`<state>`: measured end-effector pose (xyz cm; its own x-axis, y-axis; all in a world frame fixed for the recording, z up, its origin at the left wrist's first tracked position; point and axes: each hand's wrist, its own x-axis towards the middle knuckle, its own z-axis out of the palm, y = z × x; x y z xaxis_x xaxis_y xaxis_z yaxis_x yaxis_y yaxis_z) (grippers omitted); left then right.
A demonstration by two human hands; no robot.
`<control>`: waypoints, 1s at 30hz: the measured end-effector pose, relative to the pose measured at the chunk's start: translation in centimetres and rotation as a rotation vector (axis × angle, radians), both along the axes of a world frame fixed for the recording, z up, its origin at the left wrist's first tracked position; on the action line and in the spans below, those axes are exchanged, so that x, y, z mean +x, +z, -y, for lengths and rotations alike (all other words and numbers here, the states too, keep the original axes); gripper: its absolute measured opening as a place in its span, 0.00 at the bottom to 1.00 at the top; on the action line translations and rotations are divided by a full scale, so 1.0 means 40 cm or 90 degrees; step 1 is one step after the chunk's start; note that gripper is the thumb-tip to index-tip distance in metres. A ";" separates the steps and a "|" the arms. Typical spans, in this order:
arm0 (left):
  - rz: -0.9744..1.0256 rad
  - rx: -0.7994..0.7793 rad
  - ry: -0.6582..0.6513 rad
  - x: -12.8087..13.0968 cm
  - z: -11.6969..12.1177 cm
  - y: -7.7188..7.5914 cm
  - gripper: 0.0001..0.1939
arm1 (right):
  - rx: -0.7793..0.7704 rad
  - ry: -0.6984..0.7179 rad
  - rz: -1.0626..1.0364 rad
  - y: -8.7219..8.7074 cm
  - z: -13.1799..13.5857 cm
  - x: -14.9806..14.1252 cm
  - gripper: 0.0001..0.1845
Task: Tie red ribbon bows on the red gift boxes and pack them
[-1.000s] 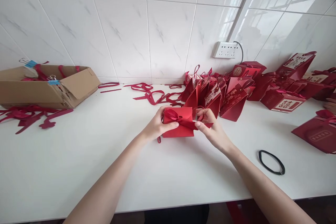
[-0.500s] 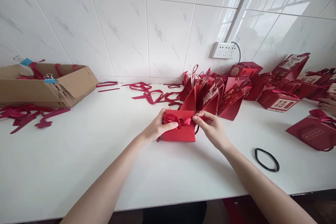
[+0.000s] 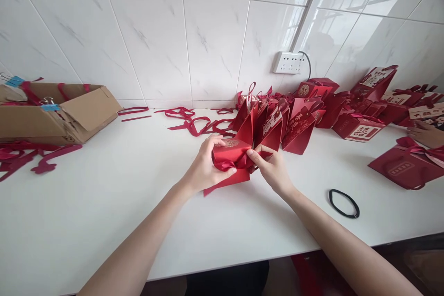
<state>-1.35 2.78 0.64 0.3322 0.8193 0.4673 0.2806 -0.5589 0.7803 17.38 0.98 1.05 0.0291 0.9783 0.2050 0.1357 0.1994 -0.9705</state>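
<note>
A small red gift box [image 3: 229, 151] with a round gold print is tilted between my hands, just above the white table. My left hand [image 3: 207, 164] wraps its left end, fingers on the upper face and thumb near the ribbon bow. Dark red ribbon [image 3: 226, 165] is tied in a bow on the side facing me. My right hand [image 3: 268, 163] pinches the ribbon's right part between thumb and fingers at the box's right edge. A red flap [image 3: 227, 182] of the box sticks out below the bow, toward me.
Several red gift boxes [image 3: 299, 132] stand behind and to the right. Loose ribbons [image 3: 194, 122] lie near the wall. A cardboard box [image 3: 31, 125] with blue clips and ribbons is at left. A black hair tie [image 3: 344, 203] and a dark red box [image 3: 405, 166] lie right, near another person's hand [image 3: 428, 134].
The box has been tipped so its gold-printed face shows, and the flap now points down toward me. My left fingers have moved onto the upper face. The camera view has shifted slightly.
</note>
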 end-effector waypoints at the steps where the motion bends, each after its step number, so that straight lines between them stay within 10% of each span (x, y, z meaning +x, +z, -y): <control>1: -0.002 -0.008 -0.001 0.002 0.001 -0.001 0.26 | -0.007 0.006 -0.010 -0.002 -0.002 -0.001 0.28; 21: 0.159 -0.241 0.213 -0.006 -0.015 0.018 0.26 | 0.138 0.074 0.263 -0.007 0.021 0.014 0.16; 30: 0.141 -0.237 0.241 0.001 -0.011 0.025 0.26 | -0.041 0.243 0.207 0.008 0.017 0.008 0.21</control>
<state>-1.32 3.23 1.65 -0.0895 0.9846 0.1499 0.2160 -0.1277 0.9680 17.70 0.29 1.38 -0.3881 0.9178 0.0834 0.3628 0.2353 -0.9017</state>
